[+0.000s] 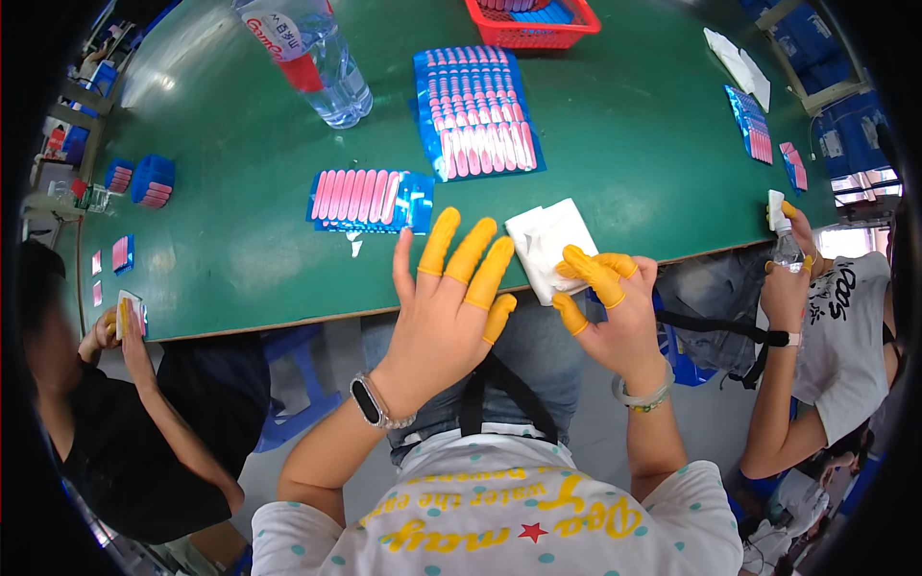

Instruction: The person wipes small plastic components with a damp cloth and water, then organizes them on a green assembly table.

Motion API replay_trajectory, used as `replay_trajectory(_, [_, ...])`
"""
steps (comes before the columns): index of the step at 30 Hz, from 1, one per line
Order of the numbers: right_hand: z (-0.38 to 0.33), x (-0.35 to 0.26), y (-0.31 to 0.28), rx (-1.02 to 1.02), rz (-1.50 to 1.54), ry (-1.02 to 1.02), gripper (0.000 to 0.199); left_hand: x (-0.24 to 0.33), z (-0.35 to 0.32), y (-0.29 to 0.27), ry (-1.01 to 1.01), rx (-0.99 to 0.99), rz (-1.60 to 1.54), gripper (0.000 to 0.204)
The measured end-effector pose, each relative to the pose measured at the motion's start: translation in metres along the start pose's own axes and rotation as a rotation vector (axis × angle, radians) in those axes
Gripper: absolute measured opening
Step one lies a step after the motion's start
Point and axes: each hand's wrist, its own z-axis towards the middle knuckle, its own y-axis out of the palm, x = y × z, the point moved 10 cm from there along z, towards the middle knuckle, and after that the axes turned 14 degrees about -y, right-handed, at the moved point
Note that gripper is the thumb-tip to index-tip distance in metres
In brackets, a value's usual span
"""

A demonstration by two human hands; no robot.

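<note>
From where I stand, dial centred on the person's left hand (pixel 437 322): fingers spread wide, holding nothing; yellow covers (pixel 443 242) likely shield the tips. White cloth (pixel 547 230) at 2 o'clock on the table (pixel 240 274), right hand (pixel 619 317) touching it; cannot tell whether its fingers pinch. Small pink-strip sheet (pixel 353 197) at 11, larger sheet (pixel 475 115) at 12, presumably set for easy reach.

On the table (pixel 226 274): water bottle (pixel 322 77) at upper left, basket (pixel 538 38) at top centre, packet stack (pixel 471 120) below basket, second stack (pixel 357 197) lower, left of cloth (pixel 555 227).
</note>
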Motion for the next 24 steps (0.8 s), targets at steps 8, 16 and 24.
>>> replay_trajectory(8, [-0.015, -0.006, 0.002, -0.03, -0.087, -0.011, 0.057, 0.022, 0.035, 0.008, 0.106, -0.036, 0.013, 0.041])
replay_trajectory(16, [-0.029, -0.008, 0.004, 0.061, -0.229, -0.065, 0.048, 0.018, 0.054, 0.018, 0.053, 0.089, -0.006, 0.018])
replay_trajectory(24, [-0.028, 0.0, 0.006, 0.048, -0.189, -0.059, 0.035, 0.018, 0.062, 0.019, 0.03, 0.107, 0.046, 0.025])
